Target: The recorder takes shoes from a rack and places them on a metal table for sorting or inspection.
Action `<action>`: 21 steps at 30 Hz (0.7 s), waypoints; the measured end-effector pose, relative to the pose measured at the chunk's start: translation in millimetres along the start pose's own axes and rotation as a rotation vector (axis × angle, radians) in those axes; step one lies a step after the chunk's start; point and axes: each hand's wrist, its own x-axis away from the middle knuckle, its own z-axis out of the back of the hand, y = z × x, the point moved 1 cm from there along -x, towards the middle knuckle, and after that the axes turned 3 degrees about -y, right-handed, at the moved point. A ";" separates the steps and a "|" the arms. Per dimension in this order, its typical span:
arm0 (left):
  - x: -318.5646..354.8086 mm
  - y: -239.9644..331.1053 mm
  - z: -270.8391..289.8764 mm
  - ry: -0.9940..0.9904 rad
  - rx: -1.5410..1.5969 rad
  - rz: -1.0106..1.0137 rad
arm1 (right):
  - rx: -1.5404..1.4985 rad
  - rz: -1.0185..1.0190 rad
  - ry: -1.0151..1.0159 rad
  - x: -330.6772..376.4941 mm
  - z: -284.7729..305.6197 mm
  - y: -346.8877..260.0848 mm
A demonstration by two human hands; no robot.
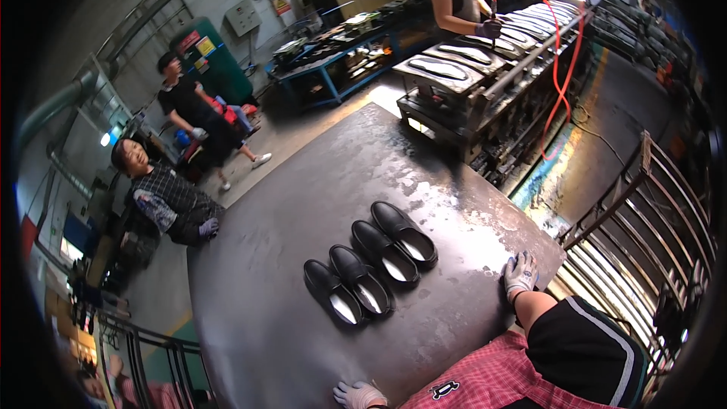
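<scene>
Two pairs of black slip-on shoes (pixel 390 218) with pale insoles stand side by side in a slanting row on a grey metal-topped table (pixel 257 280). Their toes point away to the upper left, and their openings face my side. My left hand (pixel 359 394), in a whitish work glove, rests at the table's near edge with fingers spread and nothing in it. At the table's right edge lies my right hand (pixel 521 271), in a white-and-grey glove, with its fingers stretched out flat. Neither hand touches the shoes.
Beyond the table runs a conveyor with shoe-sole moulds (pixel 439 68), where a person (pixel 458 0) holds a tool on a red hose (pixel 559 38). A metal railing (pixel 621 204) stands at right. Two people (pixel 178 208) are at the left, one beside the table.
</scene>
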 end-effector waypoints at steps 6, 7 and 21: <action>4.4 4.2 11.5 0.016 0.007 0.043 | 0.028 0.015 0.026 1.5 -8.9 6.2; 4.0 4.5 11.7 0.014 0.015 0.056 | 0.034 0.024 0.037 0.8 -9.0 6.7; 3.2 6.2 5.4 0.088 0.063 0.076 | 0.057 0.032 0.073 -1.8 -14.5 7.9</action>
